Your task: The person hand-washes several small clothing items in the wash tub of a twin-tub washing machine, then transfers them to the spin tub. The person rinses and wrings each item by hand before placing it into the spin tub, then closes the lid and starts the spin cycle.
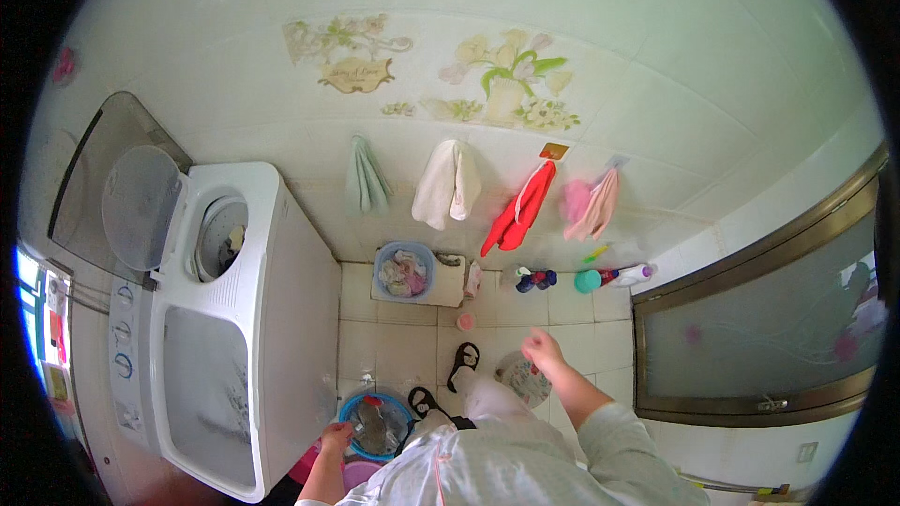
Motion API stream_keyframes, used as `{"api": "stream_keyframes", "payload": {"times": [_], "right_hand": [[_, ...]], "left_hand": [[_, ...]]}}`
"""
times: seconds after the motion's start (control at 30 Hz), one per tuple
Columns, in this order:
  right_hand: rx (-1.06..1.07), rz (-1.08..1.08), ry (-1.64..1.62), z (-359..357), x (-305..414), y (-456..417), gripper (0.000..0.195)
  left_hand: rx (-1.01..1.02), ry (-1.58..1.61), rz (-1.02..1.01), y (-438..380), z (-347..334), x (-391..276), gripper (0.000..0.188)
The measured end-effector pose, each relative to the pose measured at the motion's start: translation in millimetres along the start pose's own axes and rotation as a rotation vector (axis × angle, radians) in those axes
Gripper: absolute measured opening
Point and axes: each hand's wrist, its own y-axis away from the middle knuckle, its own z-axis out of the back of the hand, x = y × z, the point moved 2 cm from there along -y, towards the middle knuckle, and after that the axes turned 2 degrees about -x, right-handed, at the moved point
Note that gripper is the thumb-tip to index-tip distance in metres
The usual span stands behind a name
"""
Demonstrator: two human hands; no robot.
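My left hand (337, 434) hangs at the left rim of a blue basin (407, 407) on the floor, which holds dark wet cloth and a small red thing. Whether its fingers hold anything cannot be made out. My right hand (540, 347) is bent in, fingers curled, above a patterned round object (524, 383) that my arm partly hides; nothing shows in this hand. To the left stands a white twin-tub washing machine (299, 323). Its spin tub (211, 239) has the lid raised and some cloth inside. The wash side (211, 393) looks filled with cloudy water.
A light-blue basin of clothes (380, 288) sits by the far wall. Beside it stand bottles (536, 280), a teal container (587, 282) and a white bottle (635, 275). Towels (444, 186) and a red cloth (524, 214) hang above. A glass door (759, 337) is at right.
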Motion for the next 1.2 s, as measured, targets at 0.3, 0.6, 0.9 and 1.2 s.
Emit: {"api": "stream_keyframes", "payload": {"times": [0.3, 0.6, 0.9, 1.2], "right_hand": [[-0.391, 0.714, 0.462, -167, 256, -177, 0.086], [-0.213, 0.597, 0.371, -171, 259, -225, 0.033], [-0.048, 0.414, 0.339, -163, 274, -219, 0.042], [0.259, 0.24, 0.564, -149, 276, -221, 0.064]], "left_hand": [[-0.179, 0.162, 0.004, 30, -35, -42, 0.023], [-0.402, 0.29, 0.102, 87, -53, -32, 0.023], [-0.34, 0.31, 0.145, 80, -40, -73, 0.022], [-0.05, -0.092, -0.517, 15, 25, -373, 0.023]]}}
